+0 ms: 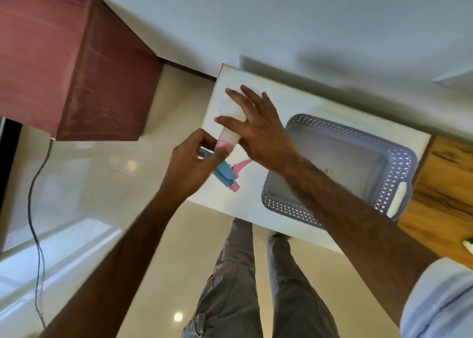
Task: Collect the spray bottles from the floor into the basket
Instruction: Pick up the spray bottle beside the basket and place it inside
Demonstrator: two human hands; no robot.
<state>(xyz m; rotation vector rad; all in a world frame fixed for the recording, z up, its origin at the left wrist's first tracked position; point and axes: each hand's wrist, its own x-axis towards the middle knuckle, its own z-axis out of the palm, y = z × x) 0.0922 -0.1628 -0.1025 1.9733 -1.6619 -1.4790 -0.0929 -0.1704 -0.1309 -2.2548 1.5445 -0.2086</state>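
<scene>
Both hands hold one spray bottle (229,136) above the left end of a white table (256,209). Its body is white, with a pink collar and a blue and pink trigger head (225,175). My left hand (189,163) pinches the neck just by the trigger head. My right hand (258,127) lies over the white body with its fingers spread and its thumb on the near side. A lavender perforated basket (399,174) with a white handle stands on the table to the right of the bottle. It holds no bottle, only a small scrap on its floor.
A maroon box-like cabinet (76,63) fills the upper left. A black cable (34,209) hangs along the left over the glossy tiled floor (107,197). A wooden surface (445,184) adjoins the table on the right. My legs (243,286) are below the table edge.
</scene>
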